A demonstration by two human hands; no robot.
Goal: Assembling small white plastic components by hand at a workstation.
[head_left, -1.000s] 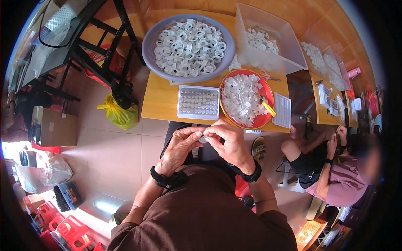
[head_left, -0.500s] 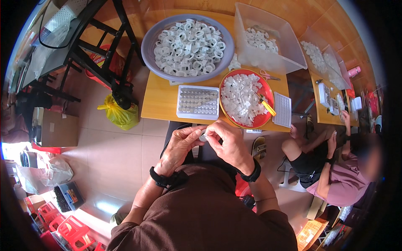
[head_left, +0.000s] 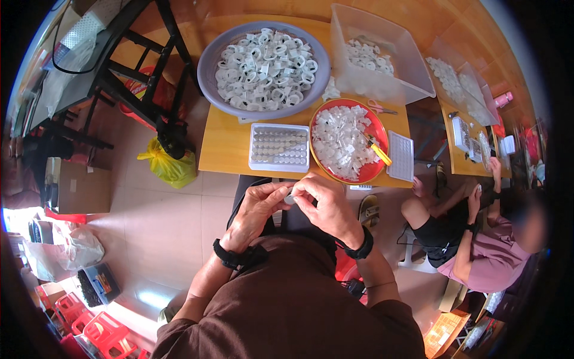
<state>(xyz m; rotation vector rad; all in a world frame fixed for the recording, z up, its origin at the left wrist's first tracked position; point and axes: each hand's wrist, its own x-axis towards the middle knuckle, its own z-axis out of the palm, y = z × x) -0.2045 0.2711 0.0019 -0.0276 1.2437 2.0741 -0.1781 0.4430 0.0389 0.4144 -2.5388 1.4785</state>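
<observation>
- Meeting over the lap, near the table's [head_left: 224,143] front edge, the two hands bend inward from raised forearms, knuckles up.
- The left hand [head_left: 258,206] pinches a small pale piece [head_left: 289,198] between thumb and fingers; the right hand [head_left: 324,200] has thumb and fingertips drawn together at its other side, seemingly gripping it too.
- A black band [head_left: 227,254] rings the left wrist, another the right.
- Fingers cover most of the piece, so its exact form is hard to make out; the table's underside hides whatever lies below.
- On the table: a basin [head_left: 205,75] of white rings, a tray [head_left: 279,168] of round pieces, a red bowl [head_left: 379,128] of clear bits, and a bin [head_left: 409,90].
- Around it: tiled floor [head_left: 155,221], a yellow bag [head_left: 173,164], and a seated co-worker [head_left: 487,260] at right.
</observation>
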